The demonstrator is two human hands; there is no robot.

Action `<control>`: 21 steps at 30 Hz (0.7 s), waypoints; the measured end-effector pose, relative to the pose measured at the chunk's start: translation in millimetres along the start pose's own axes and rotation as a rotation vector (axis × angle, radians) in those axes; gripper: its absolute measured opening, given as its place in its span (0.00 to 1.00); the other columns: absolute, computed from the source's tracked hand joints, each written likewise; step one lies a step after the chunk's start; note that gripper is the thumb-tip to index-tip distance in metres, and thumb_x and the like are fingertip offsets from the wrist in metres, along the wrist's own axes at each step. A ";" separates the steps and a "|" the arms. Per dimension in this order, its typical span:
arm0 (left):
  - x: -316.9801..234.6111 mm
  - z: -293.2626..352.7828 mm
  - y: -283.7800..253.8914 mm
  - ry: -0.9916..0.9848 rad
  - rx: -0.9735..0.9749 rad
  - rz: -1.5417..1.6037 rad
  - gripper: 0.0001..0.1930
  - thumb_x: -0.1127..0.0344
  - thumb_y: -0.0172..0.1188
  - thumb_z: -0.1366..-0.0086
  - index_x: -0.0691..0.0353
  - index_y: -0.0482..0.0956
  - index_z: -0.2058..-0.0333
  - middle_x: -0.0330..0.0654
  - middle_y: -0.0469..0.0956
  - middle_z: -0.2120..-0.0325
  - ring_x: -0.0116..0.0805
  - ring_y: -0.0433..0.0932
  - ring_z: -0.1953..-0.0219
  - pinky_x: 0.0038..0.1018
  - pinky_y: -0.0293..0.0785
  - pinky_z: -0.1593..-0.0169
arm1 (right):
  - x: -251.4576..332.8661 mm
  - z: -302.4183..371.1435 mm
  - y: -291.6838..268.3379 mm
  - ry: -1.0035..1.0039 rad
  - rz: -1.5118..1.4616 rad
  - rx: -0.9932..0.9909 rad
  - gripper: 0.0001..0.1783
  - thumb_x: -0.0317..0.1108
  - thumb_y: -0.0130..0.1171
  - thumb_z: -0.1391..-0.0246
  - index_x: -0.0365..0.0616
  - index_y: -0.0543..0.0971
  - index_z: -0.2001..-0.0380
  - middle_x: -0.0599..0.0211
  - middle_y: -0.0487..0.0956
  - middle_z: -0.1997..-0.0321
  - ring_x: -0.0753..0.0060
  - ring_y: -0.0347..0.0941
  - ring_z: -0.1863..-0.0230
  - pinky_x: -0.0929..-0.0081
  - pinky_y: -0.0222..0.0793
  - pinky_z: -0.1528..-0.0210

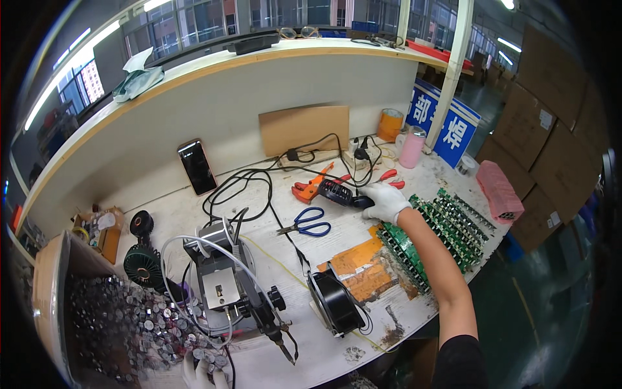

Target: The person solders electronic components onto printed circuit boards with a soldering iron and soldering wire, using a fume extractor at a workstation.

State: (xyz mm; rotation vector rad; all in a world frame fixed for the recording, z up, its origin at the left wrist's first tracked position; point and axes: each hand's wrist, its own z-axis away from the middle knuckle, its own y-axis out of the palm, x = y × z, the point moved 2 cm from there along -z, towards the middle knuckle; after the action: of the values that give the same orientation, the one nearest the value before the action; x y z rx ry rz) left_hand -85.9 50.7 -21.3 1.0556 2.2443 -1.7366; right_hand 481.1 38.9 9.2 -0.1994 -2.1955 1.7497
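Your gloved right hand [386, 201], right of centre, is closed over the black meter [341, 194] just beside the green boards [447, 227], so a snagged cable [259, 178] could drag it across them, while your left hand [202, 373], cut off at the bottom edge, cannot be judged open or closed

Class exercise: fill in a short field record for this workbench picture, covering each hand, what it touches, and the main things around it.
Right hand: gloved, reaching across the bench, resting on a black handheld device
Left hand: gloved, at the lower edge, at a box of small round metal parts
Near right hand: red-handled pliers, rows of green circuit boards
Bench middle: blue scissors, black cables
Bench front: small machine, black fan
Back wall: phone leaning upright
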 end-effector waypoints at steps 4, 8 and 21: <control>-1.6 -2.7 1.1 0.014 -0.009 0.012 0.16 0.75 0.53 0.43 0.74 0.76 0.56 0.60 0.67 0.43 0.57 0.66 0.42 0.41 0.63 0.39 | 13.0 16.6 -20.7 0.075 0.024 -0.152 0.28 0.42 0.65 0.59 0.48 0.76 0.52 0.64 0.73 0.47 0.57 0.67 0.44 0.61 0.64 0.42; -6.6 -5.8 -4.6 0.036 -0.006 0.040 0.16 0.77 0.52 0.45 0.75 0.77 0.58 0.58 0.67 0.43 0.55 0.66 0.42 0.41 0.63 0.40 | 40.0 70.0 -48.5 0.128 0.146 -0.248 0.25 0.41 0.64 0.58 0.49 0.76 0.53 0.62 0.73 0.49 0.54 0.67 0.45 0.60 0.64 0.43; 9.3 7.4 7.1 0.048 -0.047 0.073 0.15 0.72 0.59 0.47 0.68 0.77 0.60 0.57 0.67 0.43 0.58 0.63 0.40 0.45 0.58 0.37 | 86.4 219.8 -21.8 0.346 0.274 -0.387 0.31 0.36 0.70 0.66 0.45 0.75 0.53 0.61 0.72 0.47 0.52 0.65 0.47 0.57 0.62 0.43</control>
State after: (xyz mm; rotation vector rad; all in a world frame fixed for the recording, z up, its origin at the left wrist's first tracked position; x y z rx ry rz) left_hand -91.1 49.0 -34.0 1.1661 2.2328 -1.6384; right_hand 328.1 -142.3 1.8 -0.8607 -2.2936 1.2651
